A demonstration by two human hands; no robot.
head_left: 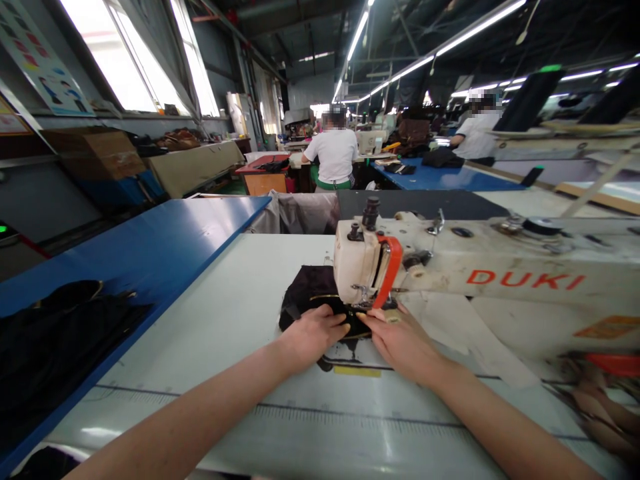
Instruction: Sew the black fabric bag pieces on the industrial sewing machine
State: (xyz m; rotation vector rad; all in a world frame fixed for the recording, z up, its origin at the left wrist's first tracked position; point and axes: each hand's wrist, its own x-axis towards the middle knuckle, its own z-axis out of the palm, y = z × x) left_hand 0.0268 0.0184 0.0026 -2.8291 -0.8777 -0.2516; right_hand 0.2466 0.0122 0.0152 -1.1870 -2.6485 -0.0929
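Note:
A piece of black fabric lies under the head of a cream sewing machine marked DUKI, which has an orange guard. My left hand rests on the fabric's near edge, fingers together and pressed flat on the cloth. My right hand lies beside it just below the needle area, fingers extended and pressing the fabric down. The two hands nearly touch at the fingertips.
The white work table has a ruler scale along its near part. A blue table at left carries a heap of dark cloth. Two people in white shirts work at tables farther back. Cardboard boxes stand along the left wall.

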